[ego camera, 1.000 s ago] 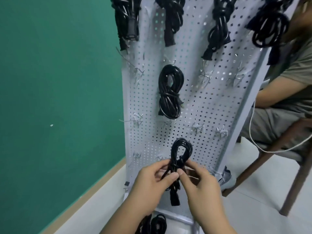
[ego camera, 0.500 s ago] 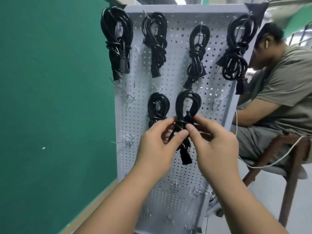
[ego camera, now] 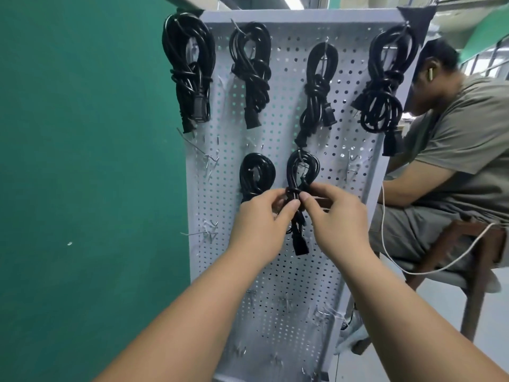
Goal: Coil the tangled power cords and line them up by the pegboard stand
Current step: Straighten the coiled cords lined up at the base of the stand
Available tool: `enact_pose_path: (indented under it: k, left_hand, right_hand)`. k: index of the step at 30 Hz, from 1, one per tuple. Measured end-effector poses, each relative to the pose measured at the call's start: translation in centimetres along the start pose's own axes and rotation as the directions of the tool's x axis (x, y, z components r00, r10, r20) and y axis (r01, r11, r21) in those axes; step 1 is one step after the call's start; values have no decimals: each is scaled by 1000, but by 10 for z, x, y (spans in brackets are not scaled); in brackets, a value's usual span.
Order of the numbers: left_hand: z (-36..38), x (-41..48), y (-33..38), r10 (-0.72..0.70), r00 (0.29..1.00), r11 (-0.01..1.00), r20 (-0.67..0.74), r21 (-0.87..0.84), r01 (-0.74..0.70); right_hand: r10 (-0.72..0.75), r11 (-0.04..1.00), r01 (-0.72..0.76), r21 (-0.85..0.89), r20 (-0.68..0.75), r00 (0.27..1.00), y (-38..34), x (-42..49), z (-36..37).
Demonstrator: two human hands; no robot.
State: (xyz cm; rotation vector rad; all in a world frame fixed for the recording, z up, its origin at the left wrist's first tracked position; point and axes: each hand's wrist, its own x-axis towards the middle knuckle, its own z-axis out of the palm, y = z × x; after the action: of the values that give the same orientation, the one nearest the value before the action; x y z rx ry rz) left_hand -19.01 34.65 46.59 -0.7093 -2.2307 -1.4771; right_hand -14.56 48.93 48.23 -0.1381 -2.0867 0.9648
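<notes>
A white pegboard stand (ego camera: pixel 355 86) stands upright in front of me. Several coiled black power cords hang along its top row, among them a coil at the left end (ego camera: pixel 190 70) and a coil at the right end (ego camera: pixel 385 84). In the second row one coil (ego camera: pixel 256 175) hangs left of centre. Beside it my left hand (ego camera: pixel 261 221) and my right hand (ego camera: pixel 336 216) both pinch the wrapped waist of another coiled black cord (ego camera: pixel 301 172). Its loop sits up at a hook; whether it hangs on the hook I cannot tell. Its plug (ego camera: pixel 300 245) dangles below my fingers.
A green wall (ego camera: pixel 82 161) runs close along the left of the stand. A person (ego camera: pixel 454 150) sits on a wooden chair (ego camera: pixel 482 260) just right of the board, with a white cable (ego camera: pixel 413 271) trailing past the seat. Bare metal hooks (ego camera: pixel 210 161) stick out of the board.
Both hands have lifted the coiled cord from the bottom of the board up to the second row, beside the coil hanging there. The view has tilted upward with them.
</notes>
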Motion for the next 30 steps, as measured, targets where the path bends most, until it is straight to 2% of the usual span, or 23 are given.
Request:
enact_pose_path:
  k: [3, 7, 10, 14, 16, 18, 21, 23, 25, 28, 30]
  left_hand:
    - [6, -5, -1, 46, 999, 975, -22, 219, -40]
    - [8, -21, -9, 105, 993, 930, -48, 359, -81]
    - [7, -39, -22, 135, 984, 919, -117, 386, -80]
    - [9, -78, -62, 132, 979, 952, -154, 296, -82]
    - [14, -106, -98, 46, 993, 954, -113, 300, -10]
    - [20, -140, -141, -109, 994, 935, -26, 336, 111]
    - [26, -196, -202, -405, 908, 862, 111, 379, 337]
    - [27, -231, -236, -561, 809, 791, 177, 401, 461]
    - [30, -262, -261, -676, 699, 720, 232, 408, 561]
    - [35, -297, -290, -752, 601, 650, 269, 450, 612]
    - [41, -311, -304, -778, 558, 621, 289, 482, 618]
  right_hand:
    - [25, 999, -25, -30, 0, 1000, 7, 1, 3]
    - [1, 997, -4, -82, -35, 999, 14, -6, 4]
    - [-58, 996, 52, -72, -89, 994, 16, -29, 2]
    - [-155, 988, 153, -24, -215, 964, 26, -88, 8]
    - [-138, 990, 138, -16, -230, 963, 42, -128, 23]
    - [-84, 996, 80, -33, -172, 981, 68, -170, 45]
    - [96, 990, -90, -104, 52, 994, 123, -225, 83]
    - [292, 947, -240, -214, 261, 920, 165, -257, 102]
    - [497, 856, -349, -382, 418, 760, 205, -286, 111]
    - [715, 688, -384, -616, 485, 503, 248, -321, 115]
    - [781, 617, -371, -694, 483, 396, 263, -334, 123]
